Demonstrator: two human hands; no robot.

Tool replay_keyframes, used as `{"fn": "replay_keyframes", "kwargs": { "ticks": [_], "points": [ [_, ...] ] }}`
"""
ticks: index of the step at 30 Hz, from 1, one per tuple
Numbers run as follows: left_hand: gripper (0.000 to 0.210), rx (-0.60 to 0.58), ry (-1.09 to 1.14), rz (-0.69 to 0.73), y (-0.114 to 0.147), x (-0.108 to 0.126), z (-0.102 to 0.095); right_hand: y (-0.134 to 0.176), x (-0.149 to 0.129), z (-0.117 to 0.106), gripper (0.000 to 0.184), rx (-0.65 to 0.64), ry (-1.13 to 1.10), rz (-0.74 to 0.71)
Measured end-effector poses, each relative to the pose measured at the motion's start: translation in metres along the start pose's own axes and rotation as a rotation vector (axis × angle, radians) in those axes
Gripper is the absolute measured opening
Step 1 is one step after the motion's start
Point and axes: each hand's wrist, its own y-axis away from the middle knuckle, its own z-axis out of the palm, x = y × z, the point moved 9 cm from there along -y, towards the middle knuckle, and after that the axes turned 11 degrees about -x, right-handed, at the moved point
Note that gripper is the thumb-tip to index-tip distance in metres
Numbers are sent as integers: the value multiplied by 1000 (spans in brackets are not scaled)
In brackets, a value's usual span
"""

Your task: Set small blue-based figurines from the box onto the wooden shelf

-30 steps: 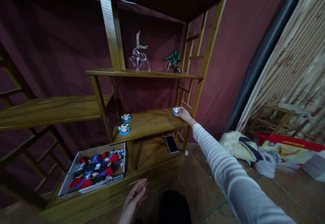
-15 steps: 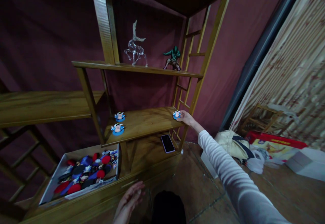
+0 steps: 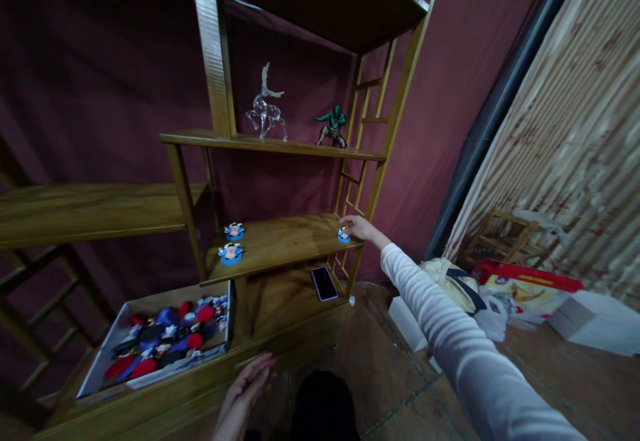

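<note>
1. At far left a shallow white tray [image 3: 100,371] on the lowest board of the wooden shelf unit [image 3: 280,244] holds a heap of red, blue and black toy pieces; they are too small and dim to tell apart.
2. Two small figurines on round blue bases [image 3: 231,244] stand near the left end of the middle board, exactly as they stood a second ago.
3. The left hand [image 3: 245,387] hovers low at the front edge of the unit, fingers loosely spread, holding nothing; its wrist is cut off by the lower border.
4. A pink-edged phone [image 3: 325,283] lies flat on the lower board under the middle shelf.
5. The right hand [image 3: 357,227], in a white sleeve, was pinching a third small blue-based figurine [image 3: 343,234] at the shelf's right end half a second ago. Now its fingers lie over and beside the figurine, which appears set down near the front corner. Whether the fingers still grip it I cannot tell.
6. Above, a clear glass deer [image 3: 265,107] and a green crouching figure [image 3: 330,127] are unmoved.
</note>
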Motion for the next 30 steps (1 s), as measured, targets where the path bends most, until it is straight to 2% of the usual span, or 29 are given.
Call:
{"fn": "replay_keyframes", "kwargs": {
  "ticks": [3, 6, 14, 19, 23, 30],
  "points": [
    [51, 1, -12, 11, -3, -3, -2, -3, -6, 3, 32, -64, 249, 79],
    [49, 7, -26, 42, -5, -2, -3, -5, -7, 4, 29, -87, 358, 113],
    [53, -2, -13, -14, -8, -7, -3, -3, -3, -1, 29, -108, 410, 105],
    [50, -30, -38, 35, -11, -3, 0, -4, 1, 1, 29, -138, 425, 142],
    [49, 2, -91, 46, -9, 2, 0, -6, 2, 2, 27, -166, 432, 149],
    [50, -7, -81, 39, -6, 5, 2, -7, 7, 2, 27, -165, 375, 98]
  ]
}}
